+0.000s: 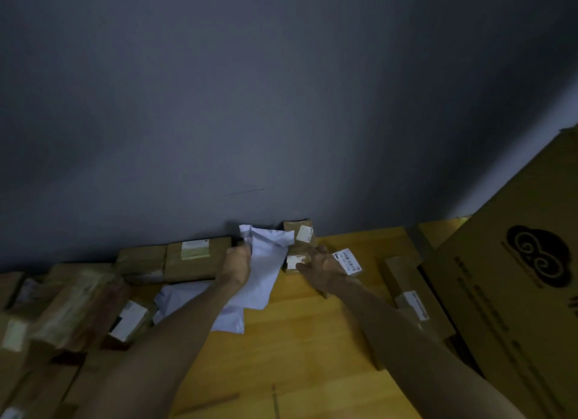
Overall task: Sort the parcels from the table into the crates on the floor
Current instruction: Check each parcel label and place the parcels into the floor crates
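My left hand (236,263) grips the top edge of a white plastic mailer bag (266,262) that lies near the wall on the yellow wooden table (300,340). A second white mailer (187,299) lies partly under my left forearm. My right hand (322,265) reaches over a small brown cardboard parcel with a white label (292,262), fingers curved over it; whether they hold it I cannot tell. Another small brown parcel (300,232) stands behind it against the wall. No crates are in sight.
Several brown taped parcels (194,259) are piled along the table's left side (78,306). A labelled flat box (347,260) lies under my right hand. A large printed cardboard carton (516,293) leans at the right, with a narrow box (409,290) beside it. A grey wall (281,105) stands behind.
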